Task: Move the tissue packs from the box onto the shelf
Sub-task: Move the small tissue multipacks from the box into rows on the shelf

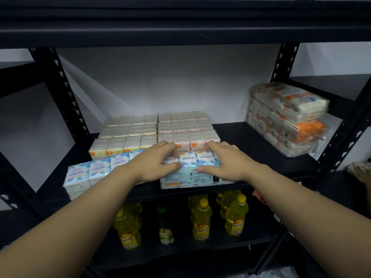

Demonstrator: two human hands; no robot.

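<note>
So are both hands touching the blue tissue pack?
Touching. The head view shows the left hand and right hand gripping the blue tissue pack, thumbs pressed against its front.

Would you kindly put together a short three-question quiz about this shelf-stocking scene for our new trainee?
1. True or false: both hands, left hand and right hand, grip the same blue tissue pack.
2. What stands on the shelf below? A) yellow oil bottles B) cans C) jars
3. Fill in: the orange tissue packs in clear wrap are stacked at the shelf's ____ end.

Key: 1 true; 2 A; 3 right.
</note>
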